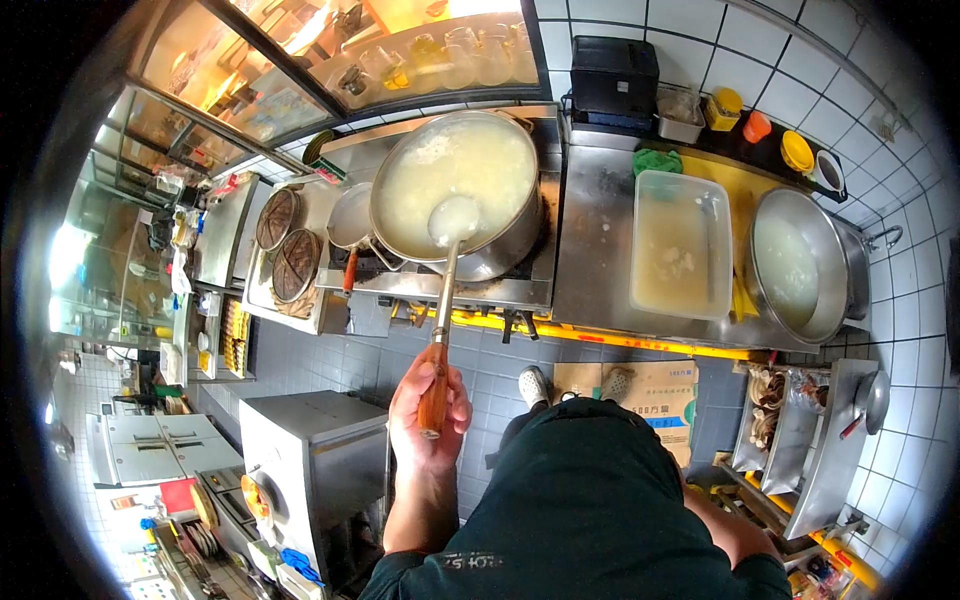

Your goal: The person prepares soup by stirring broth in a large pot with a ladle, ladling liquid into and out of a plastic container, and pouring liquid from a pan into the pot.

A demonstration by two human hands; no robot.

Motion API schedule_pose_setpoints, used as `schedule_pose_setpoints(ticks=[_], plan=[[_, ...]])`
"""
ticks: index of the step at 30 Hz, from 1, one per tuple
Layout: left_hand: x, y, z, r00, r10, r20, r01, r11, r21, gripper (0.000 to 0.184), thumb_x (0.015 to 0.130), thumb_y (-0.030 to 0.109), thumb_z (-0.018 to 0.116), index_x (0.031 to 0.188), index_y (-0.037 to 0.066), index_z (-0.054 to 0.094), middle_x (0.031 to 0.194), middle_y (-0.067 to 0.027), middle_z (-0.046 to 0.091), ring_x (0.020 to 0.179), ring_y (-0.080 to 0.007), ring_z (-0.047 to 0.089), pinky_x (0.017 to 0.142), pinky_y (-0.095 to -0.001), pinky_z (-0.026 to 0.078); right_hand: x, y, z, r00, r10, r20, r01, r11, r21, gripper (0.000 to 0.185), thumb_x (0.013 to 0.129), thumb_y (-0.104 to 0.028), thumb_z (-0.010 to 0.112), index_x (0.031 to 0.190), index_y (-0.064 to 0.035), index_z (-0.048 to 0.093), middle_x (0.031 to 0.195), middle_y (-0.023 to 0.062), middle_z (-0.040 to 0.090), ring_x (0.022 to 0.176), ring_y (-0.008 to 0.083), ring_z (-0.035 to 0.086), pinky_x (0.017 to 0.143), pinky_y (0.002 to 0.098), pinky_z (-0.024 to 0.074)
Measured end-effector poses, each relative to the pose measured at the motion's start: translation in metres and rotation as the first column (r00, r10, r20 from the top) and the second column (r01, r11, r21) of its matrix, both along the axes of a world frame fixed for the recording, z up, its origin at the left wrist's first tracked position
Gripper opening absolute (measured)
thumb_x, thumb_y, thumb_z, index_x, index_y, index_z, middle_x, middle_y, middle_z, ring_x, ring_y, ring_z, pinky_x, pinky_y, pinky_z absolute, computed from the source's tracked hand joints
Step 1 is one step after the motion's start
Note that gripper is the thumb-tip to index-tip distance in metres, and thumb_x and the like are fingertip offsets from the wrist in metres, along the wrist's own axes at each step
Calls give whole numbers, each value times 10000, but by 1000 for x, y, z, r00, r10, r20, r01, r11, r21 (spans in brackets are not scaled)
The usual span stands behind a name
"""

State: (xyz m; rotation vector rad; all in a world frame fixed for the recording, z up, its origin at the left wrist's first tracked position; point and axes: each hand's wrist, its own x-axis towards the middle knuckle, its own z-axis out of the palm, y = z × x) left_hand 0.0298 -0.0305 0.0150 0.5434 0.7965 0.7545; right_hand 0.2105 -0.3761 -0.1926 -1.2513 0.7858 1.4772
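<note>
My left hand (430,405) is closed around the wooden handle of a long ladle (445,300). The ladle's metal shaft reaches forward over the near rim of a large steel pot (520,235) on the stove. Its round head lies at the near side of the cloudy, pale yellowish liquid (480,160), with whitish stuff in it; how deep it sits I cannot tell. Paler clumps show at the liquid's far left. Only the forearm of my right arm shows, at the lower right beside my body; the right hand is out of sight.
A small saucepan (350,215) with a wooden handle stands left of the pot, near two round dark woven lids (297,265). To the right are a plastic tub (683,205) of yellowish liquid and a steel basin (835,270). Flattened cardboard (575,380) lies underfoot.
</note>
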Motion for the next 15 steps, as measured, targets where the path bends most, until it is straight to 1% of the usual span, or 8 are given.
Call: schedule_pose_setpoints(ticks=[13,15], plan=[[2,1,0,999,0,-41,0,1000,5,463,907,289,621,1238,-21,526,760,-66,576,518,-149,566,414,-246,432,1,4,-2,1000,4,-1,-4,1000,7,491,1029,-371,394,1404,-60,456,1379,140,517,1239,250,499,1074,365,383],[2,1,0,999,-4,-33,4,1000,6,440,917,284,601,1224,-19,514,794,-80,583,509,-152,546,401,-244,414,0,4,-2,1000,2,-2,-2,1000,7,490,1029,-369,394,1405,-60,455,1380,139,516,1241,248,498,1076,364,380]])
